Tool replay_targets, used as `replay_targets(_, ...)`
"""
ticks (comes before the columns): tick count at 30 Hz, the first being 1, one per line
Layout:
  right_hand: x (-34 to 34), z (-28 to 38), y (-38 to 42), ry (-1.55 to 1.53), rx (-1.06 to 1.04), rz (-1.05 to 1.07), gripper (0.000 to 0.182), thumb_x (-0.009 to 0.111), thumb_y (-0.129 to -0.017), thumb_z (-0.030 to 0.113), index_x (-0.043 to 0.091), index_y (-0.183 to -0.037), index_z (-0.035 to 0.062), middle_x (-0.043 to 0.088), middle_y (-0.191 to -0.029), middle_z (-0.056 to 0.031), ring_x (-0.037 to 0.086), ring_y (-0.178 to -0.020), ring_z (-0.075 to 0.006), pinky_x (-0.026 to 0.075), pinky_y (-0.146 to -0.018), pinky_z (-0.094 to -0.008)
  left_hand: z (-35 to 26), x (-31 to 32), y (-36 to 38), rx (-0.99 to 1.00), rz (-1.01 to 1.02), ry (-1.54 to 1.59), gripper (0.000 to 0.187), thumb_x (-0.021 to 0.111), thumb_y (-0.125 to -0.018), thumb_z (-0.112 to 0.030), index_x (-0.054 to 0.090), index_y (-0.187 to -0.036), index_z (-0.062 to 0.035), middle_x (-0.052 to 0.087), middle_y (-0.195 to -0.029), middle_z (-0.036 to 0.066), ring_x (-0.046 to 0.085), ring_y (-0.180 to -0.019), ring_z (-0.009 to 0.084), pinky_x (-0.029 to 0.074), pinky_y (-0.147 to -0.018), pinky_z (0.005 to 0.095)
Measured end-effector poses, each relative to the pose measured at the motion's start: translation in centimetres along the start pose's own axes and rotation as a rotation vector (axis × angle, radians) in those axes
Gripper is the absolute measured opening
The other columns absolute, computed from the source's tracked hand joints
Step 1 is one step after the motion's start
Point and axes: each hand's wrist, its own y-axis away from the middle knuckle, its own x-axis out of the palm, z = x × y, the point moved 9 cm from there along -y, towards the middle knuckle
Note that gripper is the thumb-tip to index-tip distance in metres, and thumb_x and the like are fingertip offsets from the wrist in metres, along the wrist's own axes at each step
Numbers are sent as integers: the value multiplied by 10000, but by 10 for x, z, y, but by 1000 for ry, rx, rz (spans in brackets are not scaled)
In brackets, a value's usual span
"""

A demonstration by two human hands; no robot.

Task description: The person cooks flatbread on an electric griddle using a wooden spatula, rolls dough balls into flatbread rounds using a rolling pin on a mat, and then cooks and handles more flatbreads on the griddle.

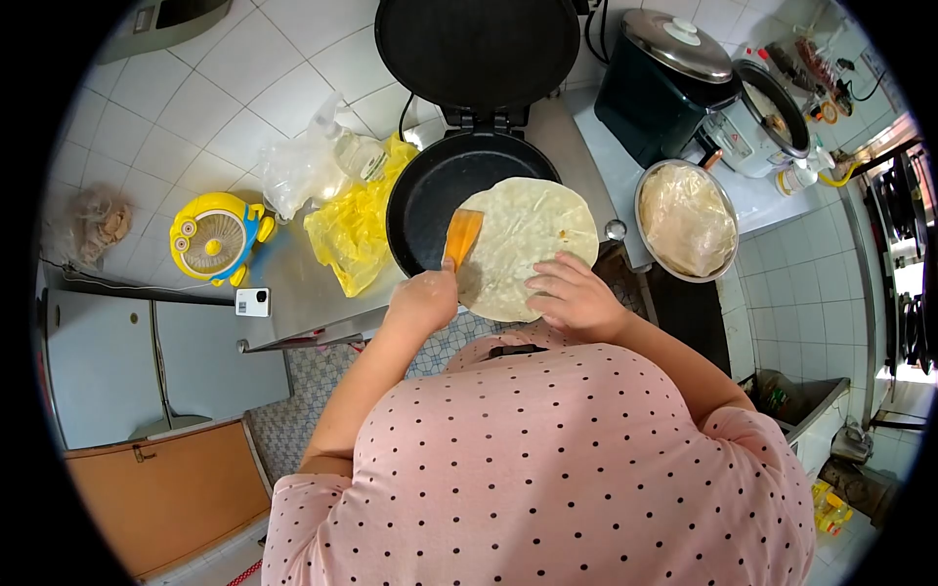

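Presently, black griddle (425, 200) at upper centre of frame, round lid (477, 49) raised at top edge. Pale flatbread (532, 230), mid-frame, overlapping griddle's right part and sticking out past rim. Plastic-covered bowl (642, 232) right of centre. Right hand (578, 301), just below frame centre, fingers slightly spread over flatbread's lower right edge; cannot tell whether thumb pinches from beneath. Left hand (426, 301), farther left, closed round handle of orange-brown spatula (464, 234), blade at flatbread's left edge.
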Motion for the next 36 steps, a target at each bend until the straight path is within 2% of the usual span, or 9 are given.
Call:
replay_targets(2,0,1,-1,-17,19,11,292,731,-684,61,659,-958,132,619,-1161,-55,556,-1187,-286,380,-1062,-502,6,9,-7,-2,-20,-23,427,455,-983,-229,473,-1334,14,705,-905,198,689,-862,362,536,-733,497)
replay_targets(17,-2,6,-1,64,71,-87,233,711,-683,52,669,-901,125,626,-1115,-67,587,-1119,-280,413,-1042,-478,4,6,-4,-22,-18,-17,430,455,-988,-236,482,-1335,16,705,-941,198,686,-897,358,538,-767,484)
replay_targets(20,-2,6,0,71,71,-83,231,706,-683,55,673,-902,119,625,-1117,-68,583,-1124,-281,413,-1042,-478,-2,-1,1,-12,21,-12,429,395,-952,-85,456,-1345,77,704,-969,221,692,-915,359,546,-784,467)
replay_targets(23,-4,9,-2,88,100,-61,132,639,-768,105,672,-896,109,635,-1084,-66,579,-1119,-268,405,-1045,-459,-2,0,2,-2,7,-13,431,393,-953,-84,450,-1348,77,704,-971,219,691,-920,361,545,-790,468)
replay_targets(26,4,9,-2,109,119,-64,182,639,-770,110,680,-947,109,635,-1095,-68,573,-1126,-272,397,-1049,-453,5,7,-3,-18,-36,-15,441,466,-981,-233,478,-1334,32,705,-927,203,687,-886,362,538,-756,489)
replay_targets(29,11,12,-6,104,106,-42,222,642,-766,112,682,-985,114,639,-1107,-68,568,-1134,-274,392,-1049,-450,5,8,-4,-17,-32,-16,440,473,-976,-225,477,-1333,33,704,-927,206,687,-885,364,538,-753,488)
replay_targets(36,2,6,-7,72,125,-55,197,644,-748,97,678,-941,107,642,-1117,-76,563,-1144,-283,387,-1056,-465,8,-1,8,-4,-35,6,400,453,-974,-195,502,-1300,32,702,-927,210,684,-888,370,537,-759,486)
